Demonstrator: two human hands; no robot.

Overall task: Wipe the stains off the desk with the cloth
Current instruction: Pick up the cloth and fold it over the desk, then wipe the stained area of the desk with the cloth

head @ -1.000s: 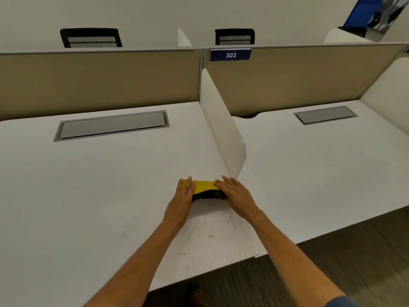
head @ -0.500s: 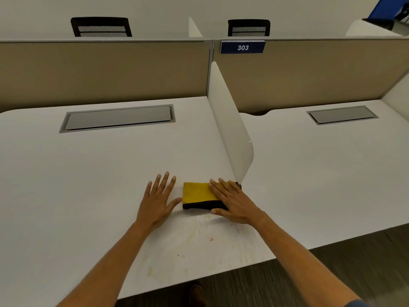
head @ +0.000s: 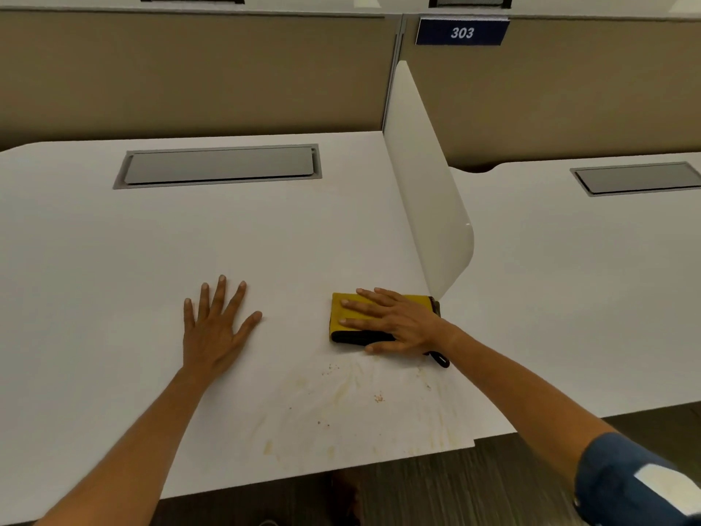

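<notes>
A folded yellow cloth (head: 347, 311) with a black underside lies on the white desk (head: 113, 260), just in front of the divider's rounded end. My right hand (head: 394, 322) presses flat on top of it, fingers spread, thumb at the cloth's near edge. My left hand (head: 214, 328) rests flat on the bare desk well to the left of the cloth, fingers apart and holding nothing. Yellowish-brown stains and crumbs (head: 352, 396) spread over the desk between the cloth and the front edge.
A white divider panel (head: 428, 191) stands upright between this desk and the neighbouring desk (head: 588, 290) on the right. A grey cable hatch (head: 218, 165) is set into the desk farther back. Beige partition walls (head: 189, 74) close off the rear, with a blue "303" sign (head: 462, 32).
My left hand has left the cloth and slid away to the left, flat on the desk. My right hand stays pressed on the cloth. The camera has tilted down and come closer.
</notes>
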